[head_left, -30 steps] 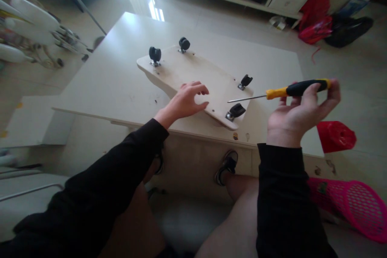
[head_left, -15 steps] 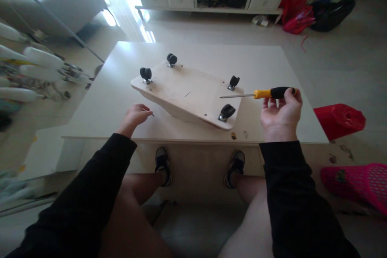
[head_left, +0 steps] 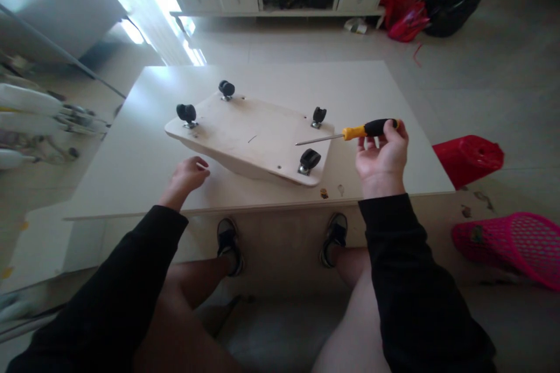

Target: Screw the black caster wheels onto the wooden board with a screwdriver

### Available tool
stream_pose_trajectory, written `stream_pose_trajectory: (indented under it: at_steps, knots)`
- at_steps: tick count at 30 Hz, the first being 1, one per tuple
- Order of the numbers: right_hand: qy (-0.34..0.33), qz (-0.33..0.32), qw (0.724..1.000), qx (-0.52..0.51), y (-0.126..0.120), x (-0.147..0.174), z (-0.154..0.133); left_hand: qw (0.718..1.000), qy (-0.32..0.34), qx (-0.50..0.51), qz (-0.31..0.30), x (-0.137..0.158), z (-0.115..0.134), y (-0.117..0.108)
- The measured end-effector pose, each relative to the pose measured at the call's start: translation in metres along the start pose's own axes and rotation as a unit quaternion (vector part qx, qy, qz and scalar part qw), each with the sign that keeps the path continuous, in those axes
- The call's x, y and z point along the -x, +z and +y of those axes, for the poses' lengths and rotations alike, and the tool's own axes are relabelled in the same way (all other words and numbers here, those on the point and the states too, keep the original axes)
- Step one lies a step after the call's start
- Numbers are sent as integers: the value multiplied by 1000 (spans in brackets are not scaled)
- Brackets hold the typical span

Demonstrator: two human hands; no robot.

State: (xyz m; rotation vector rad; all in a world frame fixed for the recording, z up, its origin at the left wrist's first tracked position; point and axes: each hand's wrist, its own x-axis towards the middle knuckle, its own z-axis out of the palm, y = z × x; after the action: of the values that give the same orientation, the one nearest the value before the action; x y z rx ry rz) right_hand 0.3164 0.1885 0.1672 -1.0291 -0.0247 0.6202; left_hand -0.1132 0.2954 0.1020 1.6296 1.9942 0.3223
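Note:
A pale wooden board (head_left: 245,128) with rounded corners lies on the white table, wheel side up, on a lighter part beneath it. Black swivel casters stand at its corners, among them a near right caster (head_left: 309,159) and a far left caster (head_left: 226,89). My right hand (head_left: 385,154), palm up, grips a screwdriver (head_left: 350,132) by its yellow and black handle. The shaft points left over the board's right end. My left hand (head_left: 186,179) is beside the board's near left edge, thumb and fingertips drawn together; whatever is between them is too small to make out.
The white table (head_left: 126,157) has its near edge just before my knees. A red bin (head_left: 472,157) and a pink mesh basket (head_left: 507,245) are on the floor to the right. Beyond the table stands a white cabinet (head_left: 210,0), with bags (head_left: 452,11) beside it.
The view has swung slightly right, so most things appear farther left. A small dark tip that stuck out of my left fingers no longer shows. My right hand still holds the screwdriver.

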Motion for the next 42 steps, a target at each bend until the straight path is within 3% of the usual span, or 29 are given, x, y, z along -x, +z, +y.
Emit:
stream_pose_trajectory:
  at_steps: [2,6,12,16,23,42]
  knots:
    - [-4,-8,1000,5,-2,-3,0,999,5,4,43,8,14,-9]
    - [-4,-23,1000,12,-1,-5,1,978,135,86,135,32,47,-10]
    - [-43,-83,995,25,14,19,12,927,334,117,126,73,98,30]
    - [-77,-124,989,35,25,39,17,904,403,107,97,85,111,50]
    - [-134,-165,976,54,33,55,19,897,420,120,71,86,108,58]
    - [-145,-182,969,82,34,66,22,905,408,114,50,89,109,56]
